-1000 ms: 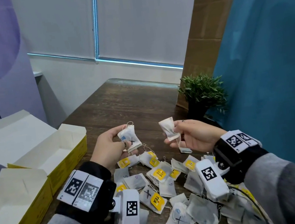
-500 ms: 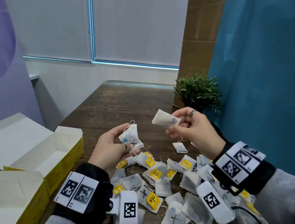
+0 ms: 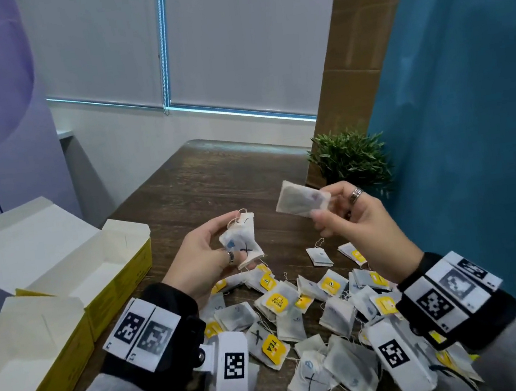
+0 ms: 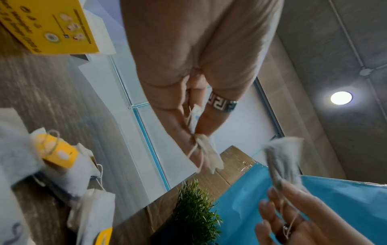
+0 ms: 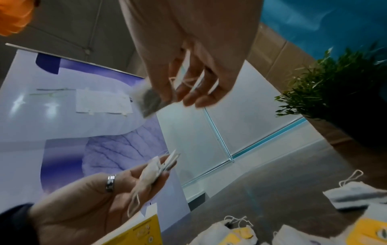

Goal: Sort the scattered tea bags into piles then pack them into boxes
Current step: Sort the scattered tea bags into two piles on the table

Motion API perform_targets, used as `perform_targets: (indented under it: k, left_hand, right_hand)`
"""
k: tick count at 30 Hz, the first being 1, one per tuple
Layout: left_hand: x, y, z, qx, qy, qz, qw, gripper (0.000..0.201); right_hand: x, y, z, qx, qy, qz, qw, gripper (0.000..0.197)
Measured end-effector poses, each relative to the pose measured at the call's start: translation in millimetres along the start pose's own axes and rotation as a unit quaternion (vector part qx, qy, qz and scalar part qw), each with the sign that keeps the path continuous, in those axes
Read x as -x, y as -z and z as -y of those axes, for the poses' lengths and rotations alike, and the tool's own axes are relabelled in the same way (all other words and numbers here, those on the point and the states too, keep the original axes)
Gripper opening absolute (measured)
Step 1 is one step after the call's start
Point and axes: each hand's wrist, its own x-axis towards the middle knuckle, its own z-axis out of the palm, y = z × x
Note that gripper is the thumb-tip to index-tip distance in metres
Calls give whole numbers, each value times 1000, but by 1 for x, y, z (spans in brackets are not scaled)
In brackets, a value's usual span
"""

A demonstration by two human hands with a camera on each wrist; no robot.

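Above the dark wooden table (image 3: pixel 190 184), my left hand (image 3: pixel 205 253) holds a small stack of white tea bags (image 3: pixel 242 241); the front one bears a black X and a blue mark. The same stack (image 4: pixel 206 149) shows edge-on between the fingers in the left wrist view. A little higher and to the right, my right hand (image 3: pixel 347 217) pinches a single flat tea bag (image 3: pixel 301 201) between thumb and fingers, seen again as a tea bag (image 5: pixel 147 101) in the right wrist view. Scattered tea bags (image 3: pixel 296 307), some with yellow tags, cover the table below both hands.
Two open yellow boxes with white insides (image 3: pixel 97 273) (image 3: pixel 17 364) stand at the left, lids back. A potted green plant (image 3: pixel 351 158) sits at the right, with a cardboard panel (image 3: pixel 355 47) and a blue sheet (image 3: pixel 470 136) behind it.
My right hand has lifted its tea bag higher and turned it flat, away from the table. The left hand has kept its stack nearly where it was.
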Motion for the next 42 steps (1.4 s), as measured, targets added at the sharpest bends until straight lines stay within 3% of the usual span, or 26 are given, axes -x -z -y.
perform_targets:
  k: [3, 7, 9, 11, 13, 15, 16, 19, 23, 27, 29, 32, 34, 36, 39, 42]
  left_hand:
    - [0, 0, -1, 1, 3, -2, 1000, 62]
    - [-1, 2, -4, -11, -5, -36, 999, 54]
    - [-4, 7, -5, 12, -9, -73, 997, 49]
    - [-7, 15, -7, 36, -14, -111, 993, 40]
    - [-10, 25, -9, 44, -26, -150, 987, 32]
    - [-13, 35, -9, 38, -42, -187, 981, 30]
    - [-13, 38, -9, 35, -47, -198, 979, 30]
    - [-15, 43, -7, 27, -50, -204, 977, 30]
    - [-16, 41, -5, 23, -35, -185, 982, 35]
    - [-15, 37, -4, 22, -25, -170, 985, 39]
    - [-14, 36, -4, 16, -22, -165, 986, 41]
    - [-14, 37, -5, 14, -13, -165, 986, 44]
    - [-14, 39, -4, 6, -15, -173, 985, 43]
    - [-15, 37, -3, -6, -16, -176, 984, 45]
    - [-12, 27, -5, -4, -24, -155, 988, 48]
    - [-6, 16, -11, 32, -19, -109, 993, 46]
  right_hand:
    - [-2, -2, 3, -143, -128, 14, 981, 25]
    - [-13, -14, 2, -325, -273, -13, 905, 27]
    - [-22, -24, -4, -339, -328, -32, 881, 27]
    - [-35, -35, -10, -317, -362, -38, 876, 27]
    - [-52, -47, -18, -214, -361, -19, 908, 24]
    - [-70, -62, -29, -4, -317, 42, 947, 25]
    - [-77, -71, -37, 118, -282, 89, 948, 28]
    - [-92, -99, -67, 354, -186, 234, 886, 28]
    - [-103, -118, -85, 433, -205, 322, 817, 54]
    - [-106, -117, -87, 460, -193, 321, 805, 31]
    - [-102, -115, -83, 434, -198, 328, 815, 24]
    - [-95, -106, -66, 361, -153, 267, 880, 22]
    - [-88, -94, -50, 343, -67, 209, 913, 27]
    - [-73, -80, -31, 339, 18, 158, 927, 36]
    - [-41, -61, -6, 371, 200, 42, 906, 30]
    - [-19, -44, -2, 375, 396, -44, 837, 3]
